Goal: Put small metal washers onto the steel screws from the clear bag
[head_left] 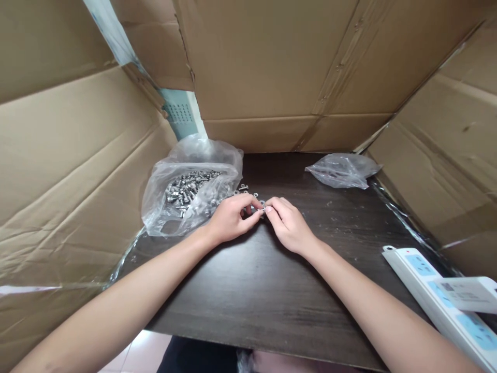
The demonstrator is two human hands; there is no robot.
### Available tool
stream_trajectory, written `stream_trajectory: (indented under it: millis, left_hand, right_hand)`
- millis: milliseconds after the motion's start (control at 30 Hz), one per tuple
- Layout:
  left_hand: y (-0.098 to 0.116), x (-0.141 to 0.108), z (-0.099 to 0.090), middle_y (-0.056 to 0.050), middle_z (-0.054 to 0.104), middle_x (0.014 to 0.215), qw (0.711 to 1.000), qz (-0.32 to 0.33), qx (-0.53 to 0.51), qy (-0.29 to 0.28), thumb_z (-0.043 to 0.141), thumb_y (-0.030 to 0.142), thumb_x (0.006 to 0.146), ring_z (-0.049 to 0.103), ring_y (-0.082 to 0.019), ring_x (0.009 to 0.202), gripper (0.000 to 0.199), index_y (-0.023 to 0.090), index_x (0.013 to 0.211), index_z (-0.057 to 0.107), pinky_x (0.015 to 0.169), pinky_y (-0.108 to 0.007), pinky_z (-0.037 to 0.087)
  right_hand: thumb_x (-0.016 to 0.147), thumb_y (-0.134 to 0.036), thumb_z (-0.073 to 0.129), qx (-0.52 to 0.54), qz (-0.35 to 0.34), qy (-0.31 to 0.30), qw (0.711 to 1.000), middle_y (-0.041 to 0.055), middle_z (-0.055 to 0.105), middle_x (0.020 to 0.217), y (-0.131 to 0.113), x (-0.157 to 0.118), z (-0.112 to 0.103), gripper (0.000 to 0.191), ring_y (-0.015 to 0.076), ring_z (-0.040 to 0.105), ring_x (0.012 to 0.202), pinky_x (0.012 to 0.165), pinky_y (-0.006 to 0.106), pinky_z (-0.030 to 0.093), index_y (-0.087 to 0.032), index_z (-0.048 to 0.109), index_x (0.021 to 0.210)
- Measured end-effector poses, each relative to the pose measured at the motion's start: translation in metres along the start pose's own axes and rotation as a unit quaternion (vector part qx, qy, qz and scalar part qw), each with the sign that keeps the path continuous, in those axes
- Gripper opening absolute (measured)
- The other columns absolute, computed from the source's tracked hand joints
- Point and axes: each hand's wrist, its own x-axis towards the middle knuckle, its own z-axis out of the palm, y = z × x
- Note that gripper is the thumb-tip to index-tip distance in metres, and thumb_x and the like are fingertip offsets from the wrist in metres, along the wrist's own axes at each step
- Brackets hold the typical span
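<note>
My left hand (235, 215) and my right hand (288, 221) meet above the middle of the tabletop, fingertips almost touching. Both are closed in a pinch around a small shiny metal fastener (263, 210), mostly covered by the fingers, so its exact kind is unclear. Just beyond the fingertips lie a few loose washers (256, 195) and a loose bolt (244, 187). Left of my left hand, a clear plastic bag (155, 178) lies open, with many silvery bolts (190, 187) heaped inside it.
A second clear plastic bag (344, 170) lies flat at the back right of the dark wooden table (248, 290). Along the right edge is a white power strip (438, 295) with a white plug or adapter (468, 293) over it. Cardboard walls (272, 62) enclose the back and both sides.
</note>
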Motion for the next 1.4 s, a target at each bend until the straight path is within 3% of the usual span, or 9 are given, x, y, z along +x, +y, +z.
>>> stream_trajectory:
  millis: [200, 633, 833, 1033, 1400]
  left_hand:
    - [-0.0003, -0.0002, 0.0001, 0.000, 0.064, 0.076, 1.000, 0.002, 0.000, -0.006, 0.065, 0.022, 0.091, 0.056, -0.011, 0.066, 0.007, 0.017, 0.093, 0.069, 0.062, -0.023, 0.044]
    - [0.0007, 0.0007, 0.0000, 0.000, 0.064, 0.077, 1.000, 0.003, -0.002, -0.007, 0.064, 0.022, 0.092, 0.057, -0.011, 0.066, 0.008, 0.016, 0.095, 0.069, 0.063, -0.023, 0.046]
    - [0.0025, 0.0013, -0.0001, -0.001, 0.065, 0.077, 1.000, -0.015, -0.017, 0.000, 0.065, 0.022, 0.091, 0.057, -0.011, 0.065, 0.008, 0.016, 0.093, 0.069, 0.061, -0.022, 0.045]
    - [0.0023, 0.0015, 0.0000, -0.001, 0.065, 0.078, 1.000, -0.013, -0.023, -0.004, 0.065, 0.021, 0.091, 0.057, -0.010, 0.065, 0.007, 0.016, 0.092, 0.069, 0.060, -0.021, 0.045]
    - [0.0014, 0.0009, 0.0003, -0.001, 0.065, 0.077, 1.000, -0.008, -0.022, -0.012, 0.064, 0.022, 0.091, 0.057, -0.010, 0.064, 0.008, 0.016, 0.093, 0.069, 0.059, -0.021, 0.045]
  right_hand:
    - [0.100, -0.024, 0.042, 0.000, 0.007, -0.012, 1.000, 0.0057, 0.061, 0.090, -0.0020, 0.0003, -0.0024, 0.015, 0.0230, 0.054, 0.087, 0.079, 0.037, 0.041, -0.022, 0.049, 0.087]
    - [0.104, -0.027, 0.036, -0.019, -0.003, -0.006, 1.000, 0.0047, 0.060, 0.080, -0.0026, 0.0014, -0.0017, 0.027, 0.0211, 0.052, 0.077, 0.073, 0.036, 0.041, -0.022, 0.046, 0.079]
    - [0.101, -0.025, 0.043, -0.004, 0.011, -0.004, 1.000, 0.0064, 0.063, 0.092, -0.0036, 0.0003, -0.0027, 0.015, 0.0235, 0.056, 0.090, 0.080, 0.038, 0.043, -0.022, 0.050, 0.089]
    - [0.099, -0.023, 0.044, -0.003, 0.000, 0.001, 1.000, 0.0064, 0.062, 0.092, -0.0020, -0.0006, -0.0018, 0.011, 0.0235, 0.056, 0.089, 0.079, 0.038, 0.043, -0.022, 0.049, 0.090]
    - [0.103, -0.027, 0.039, -0.024, -0.017, -0.004, 1.000, 0.0044, 0.059, 0.077, -0.0016, 0.0013, -0.0011, 0.027, 0.0212, 0.052, 0.076, 0.072, 0.036, 0.040, -0.022, 0.046, 0.078]
